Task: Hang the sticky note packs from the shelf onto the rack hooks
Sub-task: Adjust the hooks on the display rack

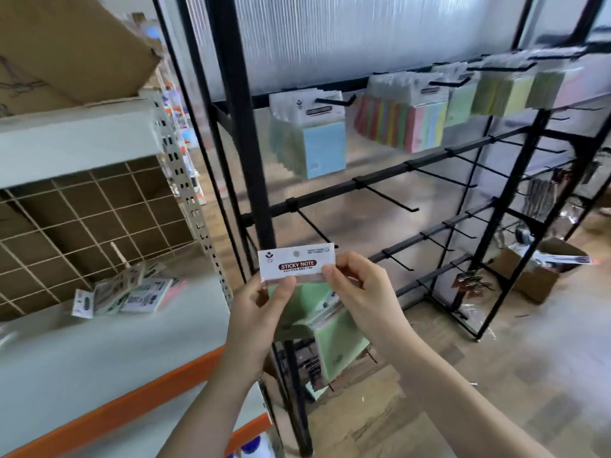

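Both hands hold up a green sticky note pack [297,264] by its white header card, in front of the black rack [243,127]. My left hand [264,305] pinches the card's lower left, and my right hand [360,285] pinches its right end. More green packs [334,338] hang below my hands. An empty hook [314,226] juts out just above the card. Several packs [122,292] lie on the white shelf [82,352] to the left. Other packs, blue [317,143] and multicoloured [403,123], hang on the rack's top row.
Rows of bare black hooks [390,196] run across the rack's middle and right. A wire grid back panel [82,219] and a cardboard box [66,44] sit over the shelf. Another open cardboard box [535,269] stands on the wooden floor at right.
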